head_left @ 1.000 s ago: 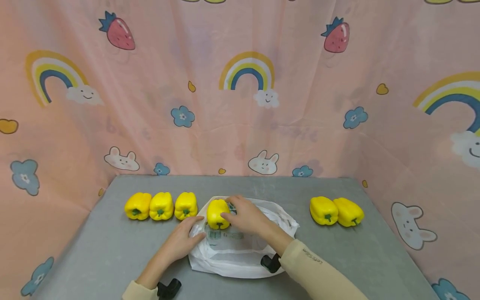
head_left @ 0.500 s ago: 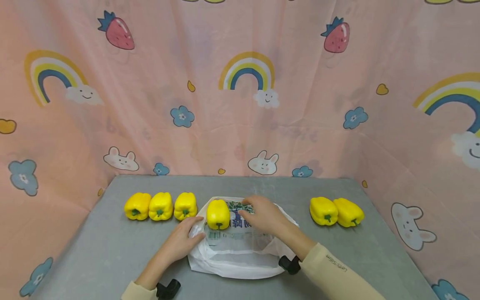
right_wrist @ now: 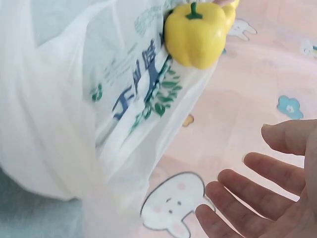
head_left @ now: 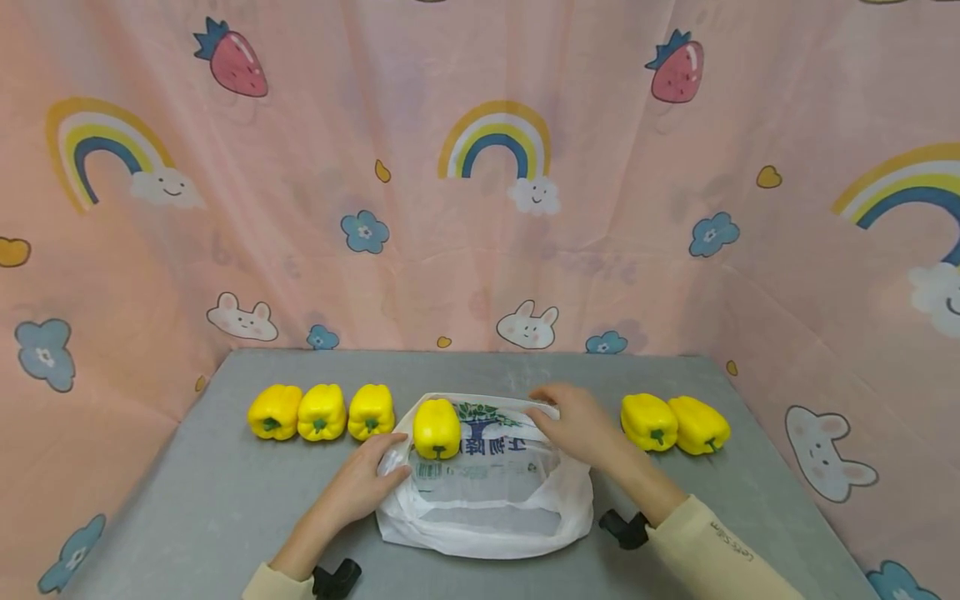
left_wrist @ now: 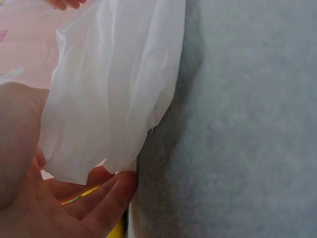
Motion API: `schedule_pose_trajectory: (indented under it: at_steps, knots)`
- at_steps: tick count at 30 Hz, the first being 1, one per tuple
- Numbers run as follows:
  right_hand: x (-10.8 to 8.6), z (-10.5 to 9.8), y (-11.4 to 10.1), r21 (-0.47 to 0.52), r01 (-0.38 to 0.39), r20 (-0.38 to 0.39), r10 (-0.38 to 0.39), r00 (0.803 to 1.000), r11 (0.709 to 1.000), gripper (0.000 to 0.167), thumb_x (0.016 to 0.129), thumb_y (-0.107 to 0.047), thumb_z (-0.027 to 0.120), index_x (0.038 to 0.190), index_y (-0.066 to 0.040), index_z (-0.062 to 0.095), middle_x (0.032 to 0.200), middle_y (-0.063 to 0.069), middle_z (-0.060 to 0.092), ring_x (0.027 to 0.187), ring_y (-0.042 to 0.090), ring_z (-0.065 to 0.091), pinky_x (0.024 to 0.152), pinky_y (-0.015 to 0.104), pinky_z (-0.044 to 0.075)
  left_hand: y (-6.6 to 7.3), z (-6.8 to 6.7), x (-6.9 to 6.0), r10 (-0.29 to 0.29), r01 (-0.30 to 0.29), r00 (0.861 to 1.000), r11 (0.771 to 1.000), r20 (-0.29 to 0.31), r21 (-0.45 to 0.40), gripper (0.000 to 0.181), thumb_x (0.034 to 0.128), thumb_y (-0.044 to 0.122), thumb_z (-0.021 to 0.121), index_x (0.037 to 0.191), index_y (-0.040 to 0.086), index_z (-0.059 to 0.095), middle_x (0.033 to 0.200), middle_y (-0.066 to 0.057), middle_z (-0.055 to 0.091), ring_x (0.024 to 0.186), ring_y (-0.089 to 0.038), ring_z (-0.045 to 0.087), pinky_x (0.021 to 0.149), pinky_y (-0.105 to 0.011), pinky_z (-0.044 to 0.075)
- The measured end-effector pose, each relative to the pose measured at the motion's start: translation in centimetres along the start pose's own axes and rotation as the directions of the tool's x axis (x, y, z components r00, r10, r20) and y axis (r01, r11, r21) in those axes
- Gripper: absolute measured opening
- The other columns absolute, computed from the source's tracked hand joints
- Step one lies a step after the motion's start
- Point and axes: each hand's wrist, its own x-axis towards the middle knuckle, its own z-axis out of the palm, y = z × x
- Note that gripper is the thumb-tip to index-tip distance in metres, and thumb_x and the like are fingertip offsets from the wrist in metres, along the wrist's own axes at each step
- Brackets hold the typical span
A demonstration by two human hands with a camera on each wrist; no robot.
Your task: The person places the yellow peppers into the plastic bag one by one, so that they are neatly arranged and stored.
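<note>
A white plastic bag (head_left: 480, 537) with blue and green print lies spread on the table in the head view. One yellow bell pepper (head_left: 437, 429) rests at its left, stem toward me. My left hand (head_left: 366, 482) is at the bag's left edge, thumb and fingers apart and touching the plastic. In the left wrist view the bag (left_wrist: 114, 89) partly covers that hand's thumb and fingers. My right hand (head_left: 581, 423) is by the bag's far right corner. In the right wrist view its fingers (right_wrist: 257, 196) are loosely spread with nothing between them, apart from the bag.
Three yellow bell peppers (head_left: 322, 412) stand in a row left of the bag. Two more bell peppers (head_left: 648, 422) sit side by side beyond my right hand. A printed pink curtain (head_left: 480, 250) rises behind the grey table (head_left: 225, 500).
My right hand has let go of the pepper on the bag and moved right, to the bag's far right corner. The left hand and the pepper have stayed in place.
</note>
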Motion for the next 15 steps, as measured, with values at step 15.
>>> schedule_pose_trajectory:
  at_steps: [15]
  knots:
    - [-2.5,-4.0,5.1,-0.012,-0.057,-0.096,0.056,0.994,0.998,0.044,0.102,-0.029,0.062,0.135,0.001,0.061,0.132,0.021,0.063,0.121,0.042,0.058,0.097,0.061,0.049,0.1,0.0,0.0,-0.008,0.008,1.0,1.0,0.007,-0.009,0.05,0.0953,0.021,0.072,0.142,0.009,0.058,0.148,-0.016,0.051,0.138,-0.039,0.045,0.112,-0.061,0.035]
